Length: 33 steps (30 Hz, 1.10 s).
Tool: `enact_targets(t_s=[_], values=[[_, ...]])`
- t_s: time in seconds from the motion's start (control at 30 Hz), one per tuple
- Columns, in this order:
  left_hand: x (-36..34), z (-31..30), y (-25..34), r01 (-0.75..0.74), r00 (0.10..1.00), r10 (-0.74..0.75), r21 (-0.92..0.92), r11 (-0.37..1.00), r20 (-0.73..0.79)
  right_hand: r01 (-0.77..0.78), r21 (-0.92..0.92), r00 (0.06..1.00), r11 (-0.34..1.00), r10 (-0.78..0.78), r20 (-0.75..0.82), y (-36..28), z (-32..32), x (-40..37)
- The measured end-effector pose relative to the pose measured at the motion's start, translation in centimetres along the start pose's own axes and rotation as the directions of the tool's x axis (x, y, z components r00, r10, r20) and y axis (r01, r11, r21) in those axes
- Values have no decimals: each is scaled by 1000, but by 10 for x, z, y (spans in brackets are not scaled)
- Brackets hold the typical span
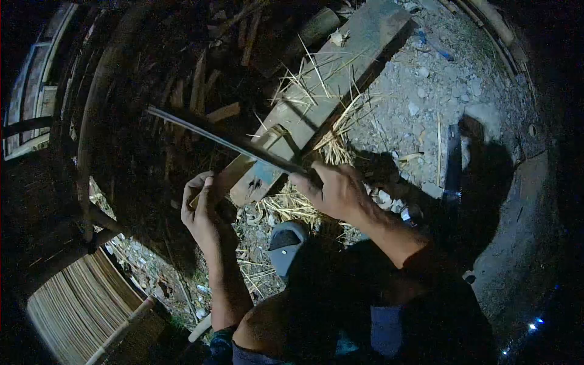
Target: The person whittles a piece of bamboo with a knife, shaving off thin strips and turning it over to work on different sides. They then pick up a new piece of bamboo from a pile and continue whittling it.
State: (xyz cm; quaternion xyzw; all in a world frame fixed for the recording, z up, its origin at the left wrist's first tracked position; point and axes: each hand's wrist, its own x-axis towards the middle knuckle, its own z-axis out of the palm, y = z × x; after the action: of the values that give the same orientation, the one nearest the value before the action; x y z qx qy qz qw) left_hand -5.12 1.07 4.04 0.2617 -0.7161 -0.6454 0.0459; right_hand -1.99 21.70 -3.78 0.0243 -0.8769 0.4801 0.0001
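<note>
My right hand is closed round the near end of a long, straight machete. Its narrow blade points up and to the left, crossing above a wooden piece. My left hand pinches the lower end of that piece between thumb and fingers. The other end of the piece overlaps a thick plank on the ground. Straw-like shavings lie across the plank, and more of them are heaped under my hands.
A grey sandal shows below the plank. Stony ground stretches to the right, with a dark flat tool lying on it. Wood pieces fill the shadowed left side. A slatted panel stands at the lower left.
</note>
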Motion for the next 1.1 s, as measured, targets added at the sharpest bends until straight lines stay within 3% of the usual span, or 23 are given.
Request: enact_targets(t_s=[0.03, 0.1, 0.13, 0.23, 0.27, 0.33, 0.37, 0.4, 0.43, 0.5, 0.53, 0.57, 0.63, 0.7, 0.77, 0.8, 0.9, 0.97, 1.03, 1.1], values=[[2, 0, 0, -3, 1000, 3, 1, 1000, -2, 3, 2, 1000, 1000, -3, -1, 10, 6, 5], [5, 0, -4, -67, 998, 67, -24, 997, 0, -257, -160, 961, 953, 269, 63, 51, 26, 14], [6, -4, -2, -24, 1000, 24, -8, 1000, 16, -125, -216, 991, 968, 114, -66, 72, 43, 12], [-1, -5, 3, -7, 999, 6, 36, 999, 33, -208, -197, 975, 958, 187, -121, 56, 42, 10], [0, -7, -3, 44, 998, -44, -9, 999, 38, -235, -101, 972, 967, 233, -39, 61, 44, 7], [-2, -4, -5, 18, 999, -18, -20, 1000, 31, -216, -89, 976, 972, 216, -5, 29, 25, 1], [-2, -1, -5, -15, 1000, 15, -43, 999, 15, -180, -81, 983, 980, 183, 31, 12, 13, 2], [-1, -1, -4, 15, 1000, -13, -73, 997, 25, -33, -43, 999, 999, 33, -19, 6, 9, 5], [2, -3, -5, 14, 1000, -12, -70, 997, 22, -33, -39, 999, 999, 32, -18, 14, 15, 7], [7, -8, -10, -30, 998, 33, -48, 998, 61, -180, -186, 980, 966, 193, 53, 50, 36, 11], [8, -9, -9, -42, 997, 45, -54, 998, 63, -58, -118, 995, 991, 47, -90, 72, 43, 15], [12, -10, -6, 8, 999, -6, -53, 999, 46, -40, -117, 995, 992, 28, -100, 63, 38, 25], [5, -14, -8, 87, 996, -86, -40, 995, 27, -232, -175, 973, 957, 231, -24, 42, 29, 22], [1, -8, -7, 39, 999, -38, -39, 998, 19, -248, -152, 969, 957, 243, -46, 40, 30, 19], [-2, -3, -6, 29, 1000, -28, -49, 998, 13, -152, -63, 988, 986, 152, -5, 22, 20, 6], [-1, -1, -5, 1, 1000, -2, -71, 997, -2, -183, -140, 977, 973, 196, 85, 4, 9, 7], [2, -8, -5, 16, 999, -14, -40, 999, 52, -257, -123, 957, 959, 270, 104, 44, 27, 20], [5, -7, 1, 20, 999, -18, -24, 1000, 44, -235, -46, 972, 971, 236, 7, 54, 35, 26], [-1, -10, -3, 64, 997, -64, 8, 998, 32, -204, -284, 978, 937, 183, -99, 50, 43, 16], [-2, -9, -6, 71, 997, -71, 19, 997, 3, -164, -273, 985, 948, 143, -94, 46, 40, 12]])
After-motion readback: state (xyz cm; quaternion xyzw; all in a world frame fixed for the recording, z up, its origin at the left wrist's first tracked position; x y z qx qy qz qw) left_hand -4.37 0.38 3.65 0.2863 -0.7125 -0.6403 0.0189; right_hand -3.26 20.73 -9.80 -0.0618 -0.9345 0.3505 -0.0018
